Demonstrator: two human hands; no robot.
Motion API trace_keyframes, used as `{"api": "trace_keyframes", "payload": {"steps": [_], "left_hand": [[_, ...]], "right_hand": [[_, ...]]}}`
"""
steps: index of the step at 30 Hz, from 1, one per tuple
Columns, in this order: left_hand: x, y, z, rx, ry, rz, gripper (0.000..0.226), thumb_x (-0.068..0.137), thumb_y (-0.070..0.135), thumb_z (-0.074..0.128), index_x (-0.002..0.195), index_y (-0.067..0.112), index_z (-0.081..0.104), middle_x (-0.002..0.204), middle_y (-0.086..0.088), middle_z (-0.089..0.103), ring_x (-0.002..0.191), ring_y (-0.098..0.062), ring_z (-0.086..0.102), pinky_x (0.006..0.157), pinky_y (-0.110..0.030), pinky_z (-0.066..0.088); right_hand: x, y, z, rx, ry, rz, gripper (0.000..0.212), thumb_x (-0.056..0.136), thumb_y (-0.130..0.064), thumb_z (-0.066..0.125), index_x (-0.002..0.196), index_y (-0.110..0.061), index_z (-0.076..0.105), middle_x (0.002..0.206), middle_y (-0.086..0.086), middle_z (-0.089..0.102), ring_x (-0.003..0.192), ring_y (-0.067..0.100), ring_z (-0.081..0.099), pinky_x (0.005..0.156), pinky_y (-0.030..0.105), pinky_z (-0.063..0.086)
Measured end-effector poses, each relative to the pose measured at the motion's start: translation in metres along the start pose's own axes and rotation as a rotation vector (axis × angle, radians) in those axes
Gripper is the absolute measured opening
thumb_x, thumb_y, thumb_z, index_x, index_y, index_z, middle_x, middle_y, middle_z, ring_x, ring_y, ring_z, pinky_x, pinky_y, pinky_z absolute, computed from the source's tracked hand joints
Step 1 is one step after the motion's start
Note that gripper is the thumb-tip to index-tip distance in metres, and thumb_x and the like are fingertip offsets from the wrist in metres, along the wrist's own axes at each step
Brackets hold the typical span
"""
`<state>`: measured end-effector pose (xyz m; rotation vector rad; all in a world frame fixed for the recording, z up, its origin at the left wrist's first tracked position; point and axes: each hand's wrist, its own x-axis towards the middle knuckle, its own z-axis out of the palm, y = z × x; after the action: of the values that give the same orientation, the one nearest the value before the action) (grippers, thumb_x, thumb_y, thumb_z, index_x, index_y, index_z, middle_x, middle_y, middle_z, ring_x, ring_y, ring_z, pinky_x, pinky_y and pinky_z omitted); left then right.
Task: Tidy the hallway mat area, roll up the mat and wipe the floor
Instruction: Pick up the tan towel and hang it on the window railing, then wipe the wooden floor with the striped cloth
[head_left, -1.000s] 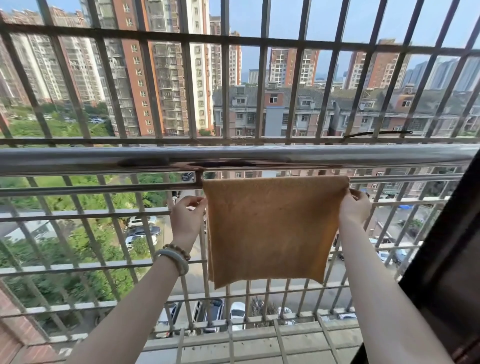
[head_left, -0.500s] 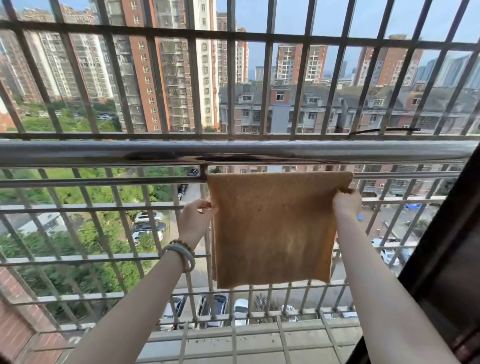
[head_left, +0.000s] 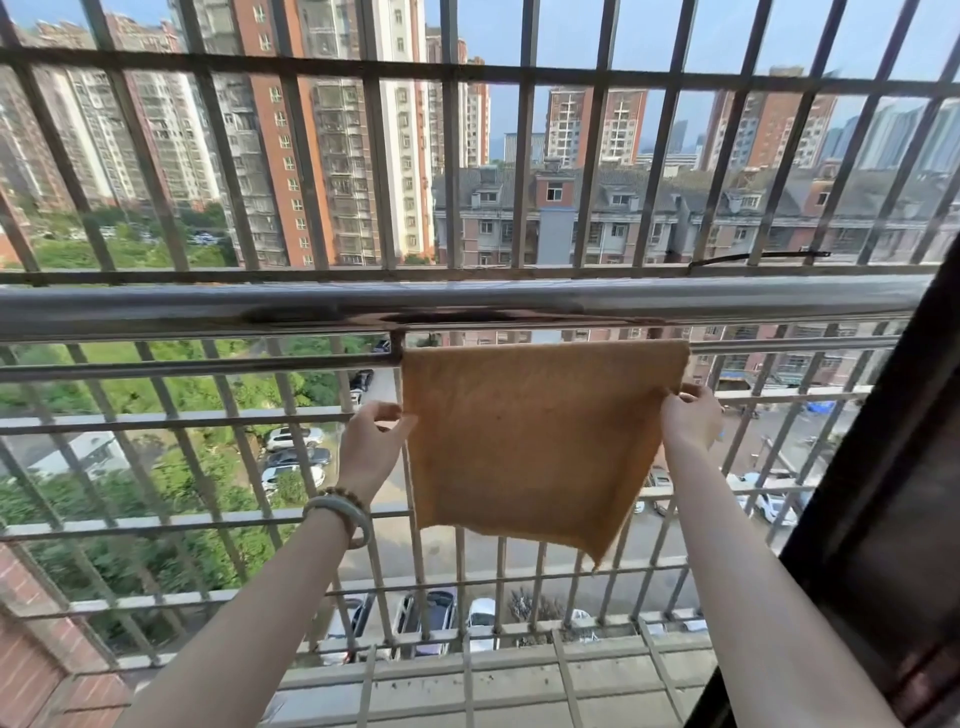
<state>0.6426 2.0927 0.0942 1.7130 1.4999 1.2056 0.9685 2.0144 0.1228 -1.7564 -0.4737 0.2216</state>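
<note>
- I am looking out through the window grille (head_left: 483, 78), a big cage of bars with tower blocks, trees and parked cars well below it; it fills nearly the whole view.
- A thick steel rail (head_left: 208, 306) crosses the frame, and a thinner bar (head_left: 182, 364) runs just under it. A dark window frame (head_left: 893, 467) cuts the right edge.
- The cloth (head_left: 530, 441), an orange-brown square, hangs over that thinner bar, right of centre. Its lower edge slopes, with the right corner dropping lowest.
- My left hand (head_left: 371, 441) pinches the cloth's left edge between thumb and fingers, partway down from the bar. A pale bangle (head_left: 340, 517) and a bead bracelet sit on that wrist.
- My right hand (head_left: 691, 415) is closed on the right edge, near the top corner.
- On progress, I judge this a late step: the cloth is being spread to dry, which suggests the wiping is over. No mat or floor is in view, so I cannot confirm the rolling or the tidying.
- Against the earlier frames, both hands have slid lower along the side edges. The hem hung nearly level then, and it now tilts, the cloth pulled tighter and narrower toward the bottom.
</note>
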Motion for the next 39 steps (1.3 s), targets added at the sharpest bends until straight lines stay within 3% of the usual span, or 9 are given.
{"api": "trace_keyframes", "payload": {"steps": [5, 10, 15, 18, 22, 25, 29, 35, 39], "left_hand": [[-0.001, -0.004, 0.0, 0.055, -0.036, 0.028, 0.02, 0.091, 0.029, 0.062, 0.102, 0.013, 0.066, 0.095, 0.002, 0.065, 0.09, -0.016, 0.061, 0.067, -0.022, 0.044], [-0.007, -0.01, -0.003, 0.12, -0.127, 0.106, 0.039, 0.086, 0.032, 0.067, 0.119, 0.017, 0.055, 0.113, 0.004, 0.056, 0.103, -0.014, 0.053, 0.083, -0.028, 0.045], [-0.013, 0.0, -0.028, 0.096, -0.266, 0.156, 0.049, 0.083, 0.032, 0.071, 0.126, 0.021, 0.051, 0.117, 0.003, 0.057, 0.109, -0.015, 0.053, 0.089, -0.03, 0.046], [-0.023, 0.019, -0.05, 0.071, -0.279, 0.272, 0.054, 0.081, 0.028, 0.072, 0.129, 0.022, 0.048, 0.12, 0.004, 0.057, 0.11, -0.011, 0.053, 0.085, -0.018, 0.043], [-0.038, 0.045, -0.082, -0.12, -0.173, 0.39, 0.068, 0.077, 0.034, 0.075, 0.133, 0.035, 0.036, 0.13, 0.007, 0.049, 0.118, -0.008, 0.05, 0.094, -0.021, 0.044], [-0.052, 0.059, -0.101, -0.269, -0.118, 0.44, 0.086, 0.069, 0.044, 0.077, 0.136, 0.048, 0.024, 0.142, 0.004, 0.042, 0.127, -0.007, 0.046, 0.099, -0.024, 0.042], [-0.071, 0.067, -0.114, -0.341, -0.074, 0.467, 0.109, 0.059, 0.059, 0.078, 0.143, 0.043, 0.009, 0.15, -0.003, 0.032, 0.131, -0.007, 0.042, 0.104, -0.024, 0.04], [-0.098, 0.071, -0.136, -0.341, -0.058, 0.488, 0.113, 0.061, 0.048, 0.08, 0.144, 0.043, 0.005, 0.15, -0.002, 0.031, 0.133, -0.01, 0.041, 0.11, -0.032, 0.037], [-0.125, 0.077, -0.159, -0.351, -0.052, 0.509, 0.112, 0.061, 0.047, 0.081, 0.145, 0.042, 0.007, 0.149, -0.002, 0.033, 0.132, -0.012, 0.043, 0.109, -0.037, 0.038]], "right_hand": [[-0.003, -0.003, 0.0, -0.042, 0.006, -0.005, 0.026, 0.093, -0.01, 0.049, 0.117, -0.003, 0.057, 0.119, 0.017, 0.061, 0.11, 0.031, 0.055, 0.081, 0.029, 0.038], [-0.031, -0.015, 0.0, -0.37, -0.05, -0.249, 0.063, 0.084, -0.011, 0.056, 0.141, -0.003, 0.03, 0.139, 0.024, 0.038, 0.126, 0.04, 0.036, 0.105, 0.044, 0.029], [-0.075, -0.04, 0.001, -0.47, -0.39, -0.483, 0.057, 0.083, -0.019, 0.059, 0.136, -0.012, 0.04, 0.128, 0.016, 0.048, 0.119, 0.032, 0.044, 0.1, 0.042, 0.039], [-0.103, -0.066, -0.004, -0.298, -0.691, -0.645, 0.063, 0.081, -0.023, 0.069, 0.136, -0.02, 0.04, 0.128, 0.003, 0.05, 0.118, 0.017, 0.047, 0.1, 0.03, 0.038], [-0.134, -0.093, -0.011, 0.084, -0.905, -0.763, 0.082, 0.075, -0.016, 0.077, 0.139, -0.039, 0.03, 0.132, -0.007, 0.047, 0.12, 0.004, 0.048, 0.101, 0.02, 0.04], [-0.146, -0.1, -0.01, 0.294, -0.953, -0.783, 0.09, 0.074, -0.007, 0.077, 0.138, -0.043, 0.026, 0.142, -0.003, 0.041, 0.125, 0.004, 0.046, 0.102, 0.018, 0.041], [-0.156, -0.102, -0.007, 0.377, -0.981, -0.795, 0.097, 0.073, -0.002, 0.076, 0.139, -0.046, 0.021, 0.143, -0.007, 0.037, 0.127, 0.004, 0.045, 0.104, 0.025, 0.041], [-0.18, -0.104, -0.027, 0.377, -0.965, -0.818, 0.097, 0.072, -0.006, 0.076, 0.14, -0.048, 0.021, 0.138, -0.018, 0.036, 0.127, 0.003, 0.044, 0.107, 0.032, 0.04], [-0.206, -0.106, -0.055, 0.374, -0.915, -0.829, 0.099, 0.07, -0.008, 0.077, 0.141, -0.046, 0.019, 0.141, -0.009, 0.038, 0.127, 0.006, 0.045, 0.106, 0.034, 0.041]]}}
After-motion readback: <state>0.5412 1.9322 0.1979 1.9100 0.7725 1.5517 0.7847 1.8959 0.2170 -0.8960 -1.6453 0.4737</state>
